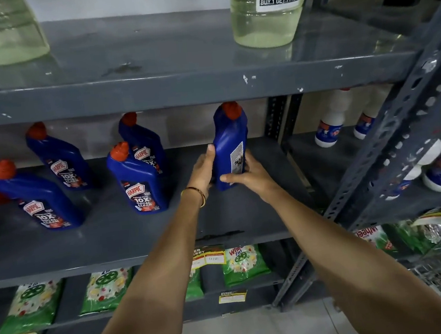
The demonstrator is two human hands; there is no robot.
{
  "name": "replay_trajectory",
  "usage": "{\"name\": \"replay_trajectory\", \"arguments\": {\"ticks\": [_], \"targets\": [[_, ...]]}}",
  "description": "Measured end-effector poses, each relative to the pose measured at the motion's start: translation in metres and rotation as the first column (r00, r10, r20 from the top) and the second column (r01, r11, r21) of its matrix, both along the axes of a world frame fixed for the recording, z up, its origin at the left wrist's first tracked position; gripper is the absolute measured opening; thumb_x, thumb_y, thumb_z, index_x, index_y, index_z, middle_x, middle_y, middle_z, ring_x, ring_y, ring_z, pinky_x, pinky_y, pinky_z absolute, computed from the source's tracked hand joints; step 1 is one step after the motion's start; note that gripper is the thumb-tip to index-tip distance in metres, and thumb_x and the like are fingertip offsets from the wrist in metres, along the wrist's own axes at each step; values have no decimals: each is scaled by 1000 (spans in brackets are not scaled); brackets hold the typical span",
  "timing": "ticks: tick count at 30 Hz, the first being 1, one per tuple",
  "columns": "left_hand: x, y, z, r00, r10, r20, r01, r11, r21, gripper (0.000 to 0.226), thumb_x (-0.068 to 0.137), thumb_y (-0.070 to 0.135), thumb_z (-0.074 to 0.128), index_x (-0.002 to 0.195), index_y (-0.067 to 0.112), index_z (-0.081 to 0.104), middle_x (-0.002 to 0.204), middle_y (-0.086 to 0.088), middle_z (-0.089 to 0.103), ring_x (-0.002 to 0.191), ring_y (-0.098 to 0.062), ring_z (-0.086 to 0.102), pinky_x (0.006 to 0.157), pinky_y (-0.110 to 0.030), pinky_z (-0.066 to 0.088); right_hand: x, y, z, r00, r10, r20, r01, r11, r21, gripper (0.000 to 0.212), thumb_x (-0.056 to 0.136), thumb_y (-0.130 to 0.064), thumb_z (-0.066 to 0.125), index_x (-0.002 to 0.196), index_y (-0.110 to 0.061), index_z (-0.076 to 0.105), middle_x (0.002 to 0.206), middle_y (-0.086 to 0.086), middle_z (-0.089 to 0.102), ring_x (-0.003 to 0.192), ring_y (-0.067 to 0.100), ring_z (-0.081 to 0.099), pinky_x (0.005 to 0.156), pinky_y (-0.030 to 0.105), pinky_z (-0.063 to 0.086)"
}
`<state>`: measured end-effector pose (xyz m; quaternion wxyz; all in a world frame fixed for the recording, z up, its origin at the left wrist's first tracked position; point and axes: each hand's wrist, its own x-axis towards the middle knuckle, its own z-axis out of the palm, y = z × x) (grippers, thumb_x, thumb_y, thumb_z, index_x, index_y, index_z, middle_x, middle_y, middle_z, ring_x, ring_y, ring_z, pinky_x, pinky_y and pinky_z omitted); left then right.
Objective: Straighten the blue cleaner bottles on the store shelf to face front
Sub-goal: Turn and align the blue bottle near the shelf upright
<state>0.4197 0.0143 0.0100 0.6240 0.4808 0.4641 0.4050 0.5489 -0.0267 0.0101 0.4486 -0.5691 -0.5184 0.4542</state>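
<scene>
A person's left hand (203, 168) and right hand (247, 176) clasp a blue cleaner bottle (229, 146) from either side on the middle grey shelf (139, 238), its back label turned outward and its red cap near the shelf above. To its left stand four more blue bottles (136, 178), their front labels showing. Green detergent packs (106, 290) fill the shelf below.

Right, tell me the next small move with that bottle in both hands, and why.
Probably twist the held bottle about its upright axis until its front label faces out. Both the left hand and right hand grip it, its back label shows, while the other blue bottles show theirs.
</scene>
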Motion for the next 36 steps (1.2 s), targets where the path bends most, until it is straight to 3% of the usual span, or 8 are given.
{"name": "replay_trajectory", "arguments": {"ticks": [3,8,12,16,22,26,31,36], "targets": [[1,-2,1,999,-27,35,28,999,-20,59,78,63,49,104,9,49,118,-15,63,104,-25,63,90,-44,52,-7,2,4,1000,10,20,-10,1000,20,98,55,-26,85,138,-28,33,127,-2,59,117,16,55,97,38,48],[-5,-10,-5,993,-50,107,57,996,-70,43,75,56,59,84,16,46,122,-16,61,111,-26,60,92,-49,51,-1,-1,0,993,40,112,-38,999,-15,98,55,-29,85,138,-29,34,128,-5,57,116,14,53,104,44,43],[-10,-12,2,984,-135,114,142,988,-54,70,66,74,46,111,22,59,120,-5,63,108,-21,62,88,-44,53,4,-4,3,992,50,112,-53,998,22,92,53,-26,84,133,-32,40,125,-3,60,116,17,56,102,46,45],[-10,-7,4,987,-147,58,150,988,-39,46,81,65,43,109,32,60,115,3,66,110,-16,60,91,-45,51,10,-7,9,994,109,15,-110,993,49,79,54,-20,82,125,-32,50,118,-1,65,109,16,61,98,44,48],[-6,-8,0,940,-320,123,335,932,-139,59,71,71,47,112,31,61,102,5,74,100,-16,68,80,-39,56,21,-10,12,977,202,-74,-204,979,-17,53,60,-13,77,105,-36,62,100,-10,71,97,9,66,86,25,50],[-4,-9,-8,961,-260,98,269,957,-107,46,84,57,47,118,27,56,112,3,67,102,-20,66,77,-38,57,34,-6,13,984,166,-71,-168,985,-29,52,57,-10,76,104,-29,65,109,2,70,107,20,63,97,38,48],[3,-10,-8,990,-64,125,77,992,-98,48,79,38,65,120,19,48,123,-4,59,106,-21,61,74,-36,54,45,-3,6,982,119,-148,-120,993,5,53,63,-1,76,104,-32,65,105,-7,72,104,13,65,86,28,53],[7,-11,-20,995,59,82,-52,996,-79,42,72,32,74,104,20,50,106,0,62,102,-25,62,69,-32,53,45,1,-9,972,-1,-236,10,999,34,47,75,7,65,112,-17,50,106,-1,67,100,12,64,78,26,54]]}}
